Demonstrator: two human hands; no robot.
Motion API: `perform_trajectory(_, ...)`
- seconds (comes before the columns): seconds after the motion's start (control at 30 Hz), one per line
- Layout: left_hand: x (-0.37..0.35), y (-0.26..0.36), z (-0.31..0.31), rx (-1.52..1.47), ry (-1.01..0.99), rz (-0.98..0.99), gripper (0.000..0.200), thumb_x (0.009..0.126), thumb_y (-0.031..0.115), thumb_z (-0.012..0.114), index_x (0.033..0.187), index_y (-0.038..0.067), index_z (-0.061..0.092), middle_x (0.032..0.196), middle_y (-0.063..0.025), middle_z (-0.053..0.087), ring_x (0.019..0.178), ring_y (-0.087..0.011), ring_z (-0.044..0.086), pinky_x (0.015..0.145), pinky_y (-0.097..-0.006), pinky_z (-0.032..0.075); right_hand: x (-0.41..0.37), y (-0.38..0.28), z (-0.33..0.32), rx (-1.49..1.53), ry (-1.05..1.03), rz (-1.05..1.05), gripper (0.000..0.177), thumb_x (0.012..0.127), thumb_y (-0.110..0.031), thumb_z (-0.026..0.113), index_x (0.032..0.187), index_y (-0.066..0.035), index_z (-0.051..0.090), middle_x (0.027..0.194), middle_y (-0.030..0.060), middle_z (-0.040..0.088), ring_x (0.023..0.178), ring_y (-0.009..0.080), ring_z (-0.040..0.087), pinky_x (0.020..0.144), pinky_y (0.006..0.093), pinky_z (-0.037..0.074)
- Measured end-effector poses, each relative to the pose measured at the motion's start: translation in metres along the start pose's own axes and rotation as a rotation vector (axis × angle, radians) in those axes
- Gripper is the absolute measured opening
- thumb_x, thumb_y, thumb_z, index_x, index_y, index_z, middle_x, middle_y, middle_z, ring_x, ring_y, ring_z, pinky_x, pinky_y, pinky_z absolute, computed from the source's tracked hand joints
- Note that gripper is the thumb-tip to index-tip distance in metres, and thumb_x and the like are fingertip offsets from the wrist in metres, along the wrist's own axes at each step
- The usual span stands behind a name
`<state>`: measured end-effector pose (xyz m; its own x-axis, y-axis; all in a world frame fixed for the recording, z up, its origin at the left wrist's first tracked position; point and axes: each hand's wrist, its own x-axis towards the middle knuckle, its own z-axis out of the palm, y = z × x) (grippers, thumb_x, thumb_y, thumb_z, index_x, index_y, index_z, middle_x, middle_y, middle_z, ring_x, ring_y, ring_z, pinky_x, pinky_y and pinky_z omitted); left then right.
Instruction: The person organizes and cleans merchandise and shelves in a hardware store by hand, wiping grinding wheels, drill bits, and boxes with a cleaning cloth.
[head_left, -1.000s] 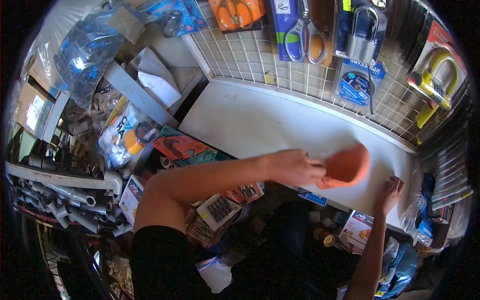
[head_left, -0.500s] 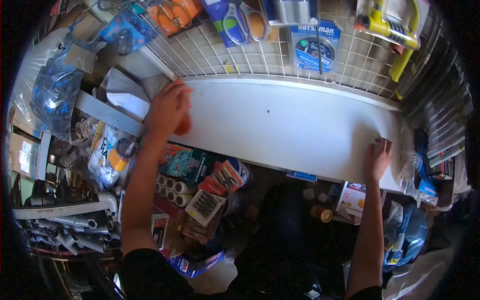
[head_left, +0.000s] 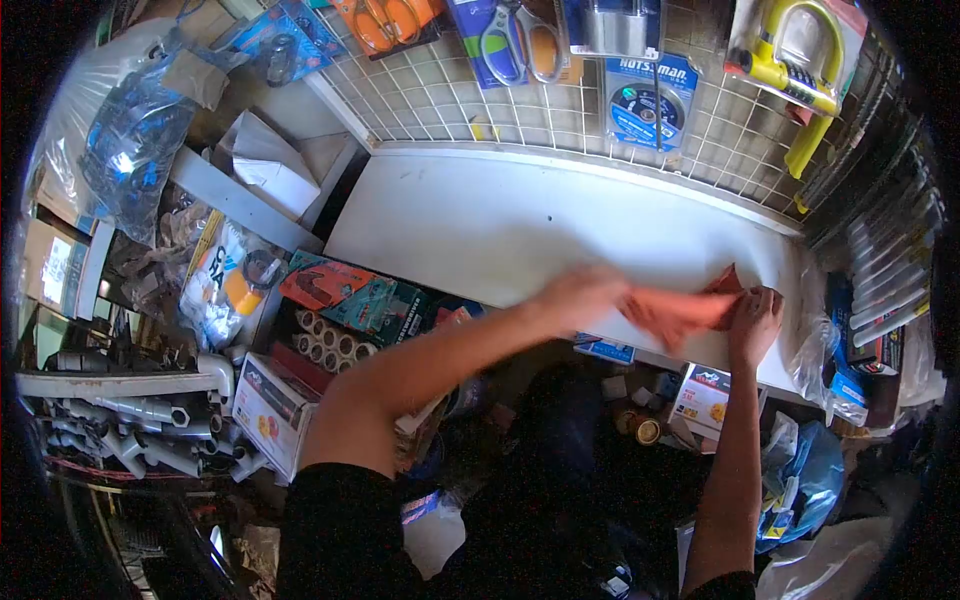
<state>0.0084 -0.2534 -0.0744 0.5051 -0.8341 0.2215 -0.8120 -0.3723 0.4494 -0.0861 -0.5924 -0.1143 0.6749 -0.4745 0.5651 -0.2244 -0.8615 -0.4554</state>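
Over the right part of the white rectangular bench, a crumpled orange-red cloth stretches roughly lengthwise: the left hand grips its left end; the right hand touches the other, its grip unclear.

The cloth is orange-red, the tabletop white with a dark spot, the mesh pale in a square grid, the disc pack blue, the lock yellow and black, the pipes grey.
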Motion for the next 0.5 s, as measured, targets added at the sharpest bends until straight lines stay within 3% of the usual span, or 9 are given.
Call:
perform_trajectory(0.07, -0.039, -0.081, -0.051, 0.041, 0.083, -0.357, 0.032, 0.097, 0.017, 0.053, 0.124, 0.006, 0.065, 0.12, -0.0195, 0.068, 0.108, -0.0368, 0.065, 0.096, -0.0474, 0.05, 0.001, 0.001, -0.001, -0.009, -0.002, -0.017, 0.02, 0.087, -0.012, 0.063, 0.106, -0.004, 0.064, 0.11, 0.0177, 0.061, 0.106, 0.0396, 0.061, 0.089, 0.0517, 0.048)
perform_trajectory(0.1, -0.074, -0.137, -0.081, 0.272, 0.228, -0.394, 0.03, 0.099, 0.023, 0.051, 0.116, 0.009, 0.071, 0.111, -0.0193, 0.071, 0.101, -0.0372, 0.069, 0.086, -0.0487, 0.053, 0.0, 0.002, -0.001, -0.014, -0.005, -0.022, 0.02, 0.087, -0.012, 0.063, 0.106, -0.004, 0.064, 0.109, 0.0178, 0.062, 0.106, 0.0396, 0.061, 0.089, 0.0516, 0.048)
perform_trajectory(0.13, -0.097, -0.129, -0.144, 0.41, 0.05, -0.683, 0.029, 0.097, 0.024, 0.054, 0.114, 0.012, 0.074, 0.105, -0.0169, 0.074, 0.09, -0.0355, 0.072, 0.079, -0.0474, 0.056, 0.0, 0.0, -0.001, -0.035, -0.023, 0.014, 0.022, 0.087, -0.013, 0.065, 0.107, -0.005, 0.064, 0.112, 0.0175, 0.061, 0.107, 0.0386, 0.061, 0.09, 0.0509, 0.048)
perform_trajectory(0.17, -0.156, -0.193, -0.178, 0.456, 0.179, -0.723, 0.028, 0.098, 0.028, 0.055, 0.112, 0.015, 0.076, 0.098, -0.0157, 0.075, 0.082, -0.0337, 0.073, 0.074, -0.0467, 0.057, -0.002, -0.001, -0.002, -0.037, -0.031, 0.026, 0.023, 0.087, -0.013, 0.065, 0.108, -0.005, 0.064, 0.113, 0.0171, 0.061, 0.107, 0.0382, 0.061, 0.09, 0.0507, 0.048)
perform_trajectory(0.23, -0.203, -0.178, -0.253, 1.008, -0.281, -1.04, 0.027, 0.098, 0.022, 0.053, 0.112, 0.015, 0.075, 0.104, -0.0155, 0.074, 0.093, -0.0338, 0.073, 0.078, -0.0478, 0.058, -0.001, -0.004, -0.003, -0.036, -0.033, 0.043, 0.025, 0.086, -0.014, 0.065, 0.109, -0.006, 0.064, 0.114, 0.0164, 0.061, 0.109, 0.0374, 0.061, 0.091, 0.0504, 0.047)
perform_trajectory(0.27, -0.221, -0.182, -0.269, 1.027, -0.182, -1.087, 0.026, 0.098, 0.02, 0.052, 0.112, 0.012, 0.073, 0.107, -0.015, 0.074, 0.094, -0.0351, 0.072, 0.08, -0.0484, 0.058, 0.0, -0.004, -0.002, -0.045, -0.032, 0.049, 0.025, 0.086, -0.014, 0.066, 0.11, -0.007, 0.064, 0.115, 0.016, 0.061, 0.109, 0.0372, 0.061, 0.092, 0.0504, 0.047)
perform_trajectory(0.33, -0.225, -0.167, -0.281, 0.993, -0.052, -0.999, 0.027, 0.097, 0.017, 0.052, 0.113, 0.007, 0.071, 0.111, -0.0139, 0.073, 0.095, -0.0367, 0.071, 0.083, -0.0491, 0.057, -0.001, -0.004, -0.001, -0.065, -0.036, 0.058, 0.026, 0.086, -0.015, 0.066, 0.11, -0.007, 0.064, 0.115, 0.0152, 0.061, 0.109, 0.0369, 0.06, 0.092, 0.0505, 0.047)
perform_trajectory(0.4, -0.181, -0.102, -0.283, 0.88, 0.02, -0.732, 0.029, 0.096, 0.015, 0.051, 0.116, 0.003, 0.068, 0.115, -0.0128, 0.073, 0.097, -0.0374, 0.071, 0.085, -0.0492, 0.057, -0.001, -0.004, 0.001, -0.06, -0.023, 0.061, 0.026, 0.086, -0.015, 0.066, 0.11, -0.008, 0.064, 0.115, 0.015, 0.061, 0.11, 0.0369, 0.06, 0.092, 0.0507, 0.047)
perform_trajectory(0.5, -0.111, -0.025, -0.228, 0.61, 0.33, -0.369, 0.039, 0.09, 0.007, 0.06, 0.129, -0.001, 0.063, 0.135, -0.017, 0.064, 0.116, -0.0352, 0.066, 0.098, -0.0437, 0.054, -0.001, 0.001, 0.002, -0.052, -0.023, 0.06, 0.026, 0.086, -0.016, 0.066, 0.11, -0.009, 0.064, 0.115, 0.0148, 0.061, 0.11, 0.037, 0.06, 0.092, 0.0507, 0.046)
